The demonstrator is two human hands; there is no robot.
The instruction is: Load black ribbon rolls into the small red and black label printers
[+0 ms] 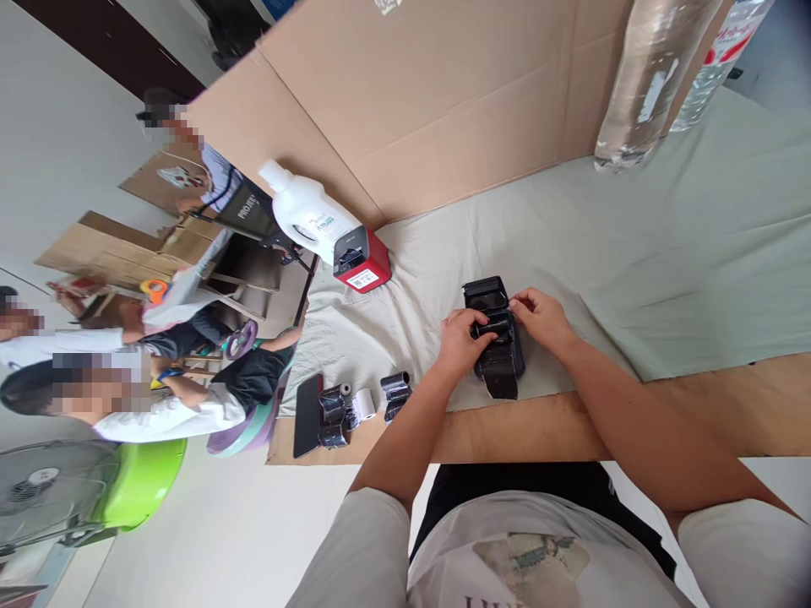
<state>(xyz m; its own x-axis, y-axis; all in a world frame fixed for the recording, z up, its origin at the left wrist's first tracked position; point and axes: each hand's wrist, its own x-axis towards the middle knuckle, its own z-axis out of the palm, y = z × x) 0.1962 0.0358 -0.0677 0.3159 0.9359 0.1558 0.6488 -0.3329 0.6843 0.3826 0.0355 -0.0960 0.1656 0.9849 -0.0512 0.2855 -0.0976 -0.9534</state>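
Note:
A small black portable printer [485,291] lies on the cloth with its lid raised at the far end. A dark, shiny roll [492,326] sits in its bay, and a black strip [503,384] hangs out toward the table's front edge. My left hand [461,342] has its fingers closed about the roll from the left side. At the printer's right edge, by the lid hinge, my right hand [541,317] grips with thumb and fingers drawn together. The fingers hide part of the bay.
Left of my arm lie several dark rolls [396,387], a white paper roll [363,404] and a black phone [307,415]. Farther back stand a red-and-black box [362,260] and a white jug [310,211]. Cardboard [469,93] walls the back; bottles [652,84] stand right. People sit at left.

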